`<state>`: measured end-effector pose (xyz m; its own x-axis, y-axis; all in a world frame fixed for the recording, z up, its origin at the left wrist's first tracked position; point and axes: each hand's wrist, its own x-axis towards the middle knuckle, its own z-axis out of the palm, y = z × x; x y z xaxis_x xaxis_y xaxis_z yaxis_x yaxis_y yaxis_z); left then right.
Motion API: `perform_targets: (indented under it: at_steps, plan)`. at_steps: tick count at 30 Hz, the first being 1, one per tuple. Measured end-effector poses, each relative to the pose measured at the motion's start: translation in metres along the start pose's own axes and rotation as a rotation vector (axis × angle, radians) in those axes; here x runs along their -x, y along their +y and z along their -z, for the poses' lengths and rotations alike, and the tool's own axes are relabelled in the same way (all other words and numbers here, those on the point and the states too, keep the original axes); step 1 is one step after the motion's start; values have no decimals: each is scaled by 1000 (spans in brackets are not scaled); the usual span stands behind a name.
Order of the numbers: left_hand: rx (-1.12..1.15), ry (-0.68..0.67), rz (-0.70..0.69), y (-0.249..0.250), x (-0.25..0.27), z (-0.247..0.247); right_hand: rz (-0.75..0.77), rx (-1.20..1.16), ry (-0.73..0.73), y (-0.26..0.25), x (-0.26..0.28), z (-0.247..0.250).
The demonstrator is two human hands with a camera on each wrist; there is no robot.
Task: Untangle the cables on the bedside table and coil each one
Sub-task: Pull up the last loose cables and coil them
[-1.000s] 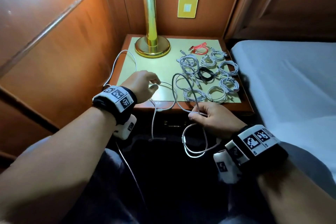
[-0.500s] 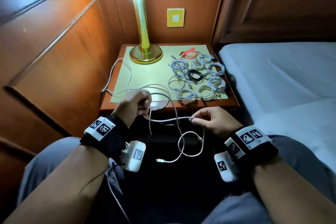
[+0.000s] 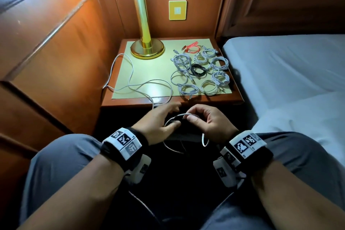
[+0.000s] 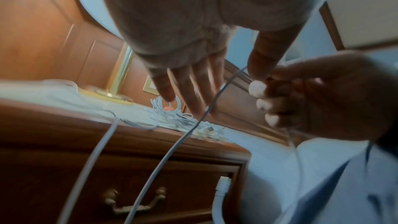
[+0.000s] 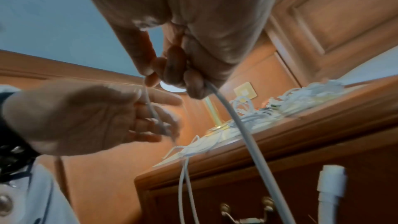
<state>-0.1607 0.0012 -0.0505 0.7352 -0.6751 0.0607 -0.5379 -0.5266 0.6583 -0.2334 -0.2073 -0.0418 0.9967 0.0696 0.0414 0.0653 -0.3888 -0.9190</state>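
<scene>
A long white cable snakes over the left half of the bedside table and drops off its front edge to my lap. My right hand pinches a small loop of it between thumb and curled fingers, in front of the table. In the right wrist view the right hand grips the white cable, whose white plug hangs below. My left hand is just left of it, fingers straight. In the left wrist view the left hand is spread, and the cable runs past its thumb.
Several coiled white cables, a black one and a red one lie on the table's right half. A brass lamp stands at the back. A bed is on the right, and wood panelling on the left.
My left hand let go of the cable at the table edge, opened and moved right, close to the right hand. The right hand rose slightly with its loop.
</scene>
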Motion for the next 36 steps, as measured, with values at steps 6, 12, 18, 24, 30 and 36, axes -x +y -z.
perform_targets:
  at_steps: [6, 12, 18, 24, 30, 36]
  plan:
    - [721, 208, 173, 8, -8, 16, -8, 38, 38, 2, -8, 10]
    - [666, 703, 218, -26, -15, 62, -236, 62, 200, 24, -18, 44]
    - [-189, 208, 209, -18, -12, 49, -237, -385, 137, 11, -23, 31]
    - [-179, 154, 152, -2, -18, 13, -112, -239, -58, 2, -19, 10]
    - [98, 81, -122, 4, -17, 1, -79, -280, -172, -7, -13, 4]
    - [653, 65, 74, 15, -22, 4, -163, -547, -125, -10, -16, 12]
